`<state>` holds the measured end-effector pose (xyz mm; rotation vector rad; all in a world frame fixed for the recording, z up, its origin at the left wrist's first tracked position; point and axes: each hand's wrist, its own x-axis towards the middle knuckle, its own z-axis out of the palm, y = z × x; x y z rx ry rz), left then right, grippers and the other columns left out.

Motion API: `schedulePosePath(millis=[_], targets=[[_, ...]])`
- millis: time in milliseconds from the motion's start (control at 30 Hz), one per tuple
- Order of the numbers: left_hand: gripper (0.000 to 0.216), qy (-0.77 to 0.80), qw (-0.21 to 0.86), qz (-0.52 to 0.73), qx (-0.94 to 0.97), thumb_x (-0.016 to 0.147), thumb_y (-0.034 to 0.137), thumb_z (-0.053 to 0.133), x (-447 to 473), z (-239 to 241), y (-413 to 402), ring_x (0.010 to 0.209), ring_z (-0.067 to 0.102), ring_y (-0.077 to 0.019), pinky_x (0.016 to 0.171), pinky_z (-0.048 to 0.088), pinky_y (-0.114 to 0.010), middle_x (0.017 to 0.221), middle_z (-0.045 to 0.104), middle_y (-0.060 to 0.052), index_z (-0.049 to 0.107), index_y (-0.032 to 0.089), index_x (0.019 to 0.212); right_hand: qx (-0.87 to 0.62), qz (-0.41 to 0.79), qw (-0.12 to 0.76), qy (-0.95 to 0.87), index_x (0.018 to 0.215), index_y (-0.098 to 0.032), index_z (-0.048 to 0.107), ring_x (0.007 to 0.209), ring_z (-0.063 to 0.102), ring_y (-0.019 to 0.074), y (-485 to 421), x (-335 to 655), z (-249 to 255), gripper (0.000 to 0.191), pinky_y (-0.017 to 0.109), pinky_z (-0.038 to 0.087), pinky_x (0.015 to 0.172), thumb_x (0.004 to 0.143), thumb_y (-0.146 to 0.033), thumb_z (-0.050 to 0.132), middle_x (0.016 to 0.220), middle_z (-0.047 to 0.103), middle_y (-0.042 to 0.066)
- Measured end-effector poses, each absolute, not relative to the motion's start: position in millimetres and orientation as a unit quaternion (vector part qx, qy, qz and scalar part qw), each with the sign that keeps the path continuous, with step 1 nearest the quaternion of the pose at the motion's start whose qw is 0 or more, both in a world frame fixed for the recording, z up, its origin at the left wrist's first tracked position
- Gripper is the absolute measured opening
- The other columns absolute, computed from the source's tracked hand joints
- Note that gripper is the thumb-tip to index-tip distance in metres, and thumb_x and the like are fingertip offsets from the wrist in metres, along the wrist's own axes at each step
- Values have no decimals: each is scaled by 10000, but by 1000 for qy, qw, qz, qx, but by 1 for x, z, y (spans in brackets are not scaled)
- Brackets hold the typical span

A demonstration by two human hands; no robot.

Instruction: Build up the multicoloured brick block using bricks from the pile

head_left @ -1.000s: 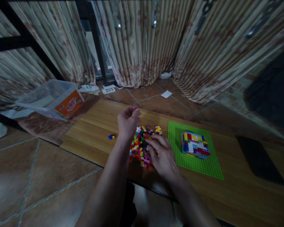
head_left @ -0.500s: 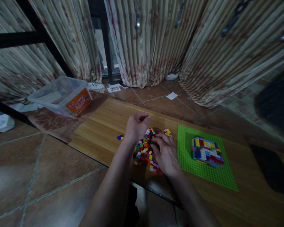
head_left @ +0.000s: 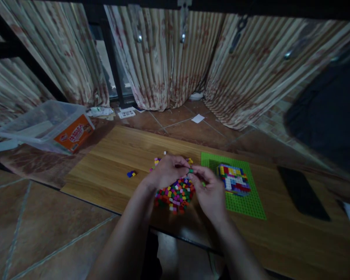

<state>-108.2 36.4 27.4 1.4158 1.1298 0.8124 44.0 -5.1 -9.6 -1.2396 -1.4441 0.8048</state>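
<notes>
Small green brick (head_left: 190, 170) — fingers of left hand (head_left: 165, 171) and right hand (head_left: 212, 191) clamped on it — left of lime baseplate (head_left: 242, 205), clear orange-labelled box (head_left: 74, 134) farther left, contents unclear

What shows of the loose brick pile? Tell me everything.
The loose brick pile is many small, plastic-looking bricks in red, orange, yellow, green, pink, purple and white. They lie unsorted at mixed angles on the wooden tabletop, left of the green baseplate. The left hand and right hand hide part of it; whether either touches it cannot be told.
</notes>
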Motion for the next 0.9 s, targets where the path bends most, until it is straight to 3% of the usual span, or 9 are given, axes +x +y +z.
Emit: schedulePosePath(millis=[267,467,667,800,900], targets=[[59,451,607,352,552,671,159,687,-95,32,36,534,530,-75,559,429,-192,590,637,12,696,120,714,-494,498,583,-411,786,-192,732,602,597,117,-2,51,-7,213,259,493,616,641,-333,799,670,692,-18],[184,408,680,342,504,629,241,776,-102,37,34,571,604,-98,576,472,-205,655,687,-29,705,118,746,-463,569,579,-356,791,-208,750,546,586,121,-5,54,-5,234,272,489,570,603,-330,819,630,696,-14],[219,473,618,417,470,632,240,784,-118,37,40,540,559,-72,546,453,-179,621,644,5,704,120,797,-541,401,478,-564,839,-217,751,747,668,183,-6,52,-16,124,321,514,715,765,-289,684,819,742,26],[198,520,566,470,434,676,186,718,-123,36,43,544,543,-63,561,451,-175,636,627,17,710,120,862,-537,281,416,-678,931,-221,736,851,667,190,-9,45,-18,201,333,510,798,841,-189,559,931,712,44],[108,547,551,478,411,713,188,667,-125,32,44,509,509,-57,529,421,-171,606,603,22,703,118,787,-528,228,402,-712,970,-230,725,916,649,186,-10,39,-17,256,331,502,852,860,-137,513,996,685,46]])
